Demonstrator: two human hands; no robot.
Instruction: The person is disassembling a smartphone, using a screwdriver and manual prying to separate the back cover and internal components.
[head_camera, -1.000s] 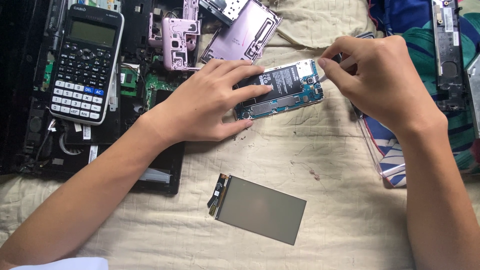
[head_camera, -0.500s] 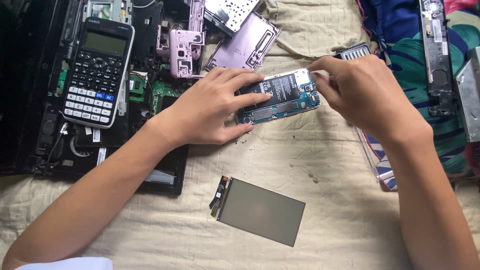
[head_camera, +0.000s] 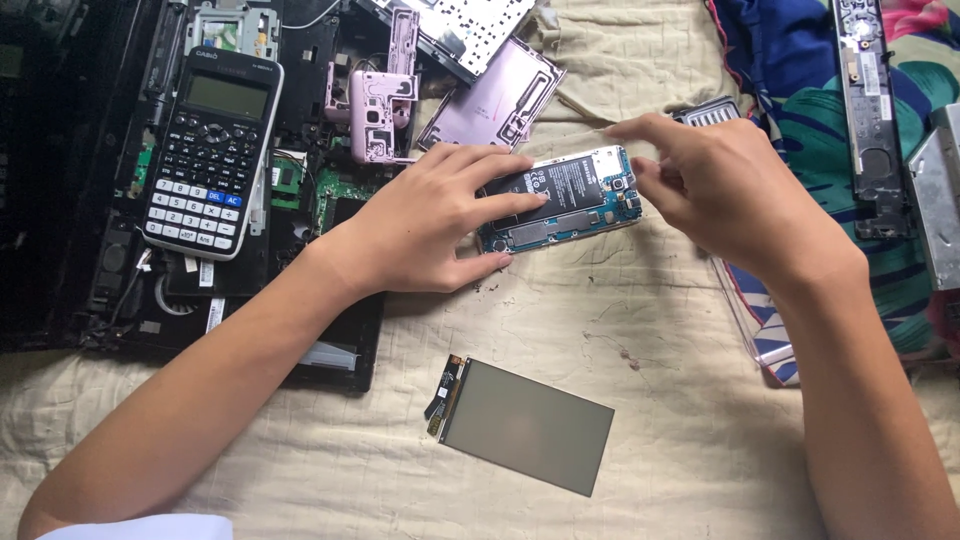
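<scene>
Two hands are at an opened phone (head_camera: 562, 200) lying on a beige cloth (head_camera: 650, 340). It is pinned flat by the spread left hand (head_camera: 440, 225), fingers open across its battery. The right hand (head_camera: 715, 190) hovers at its right end, thumb and forefinger nearly pinched, gripping nothing visible. The phone is judged light, stiff and fragile, best held by its edges. A detached screen panel (head_camera: 525, 425) lies nearer. No containers are seen.

Surface: cream quilted cloth (head_camera: 650, 400), wrinkled, some dark specks
Left side: black opened laptop chassis (head_camera: 60, 200) lying on cloth
Upper right: blue-green patterned fabric (head_camera: 800, 130)
Light: soft, even, faint shadows
</scene>
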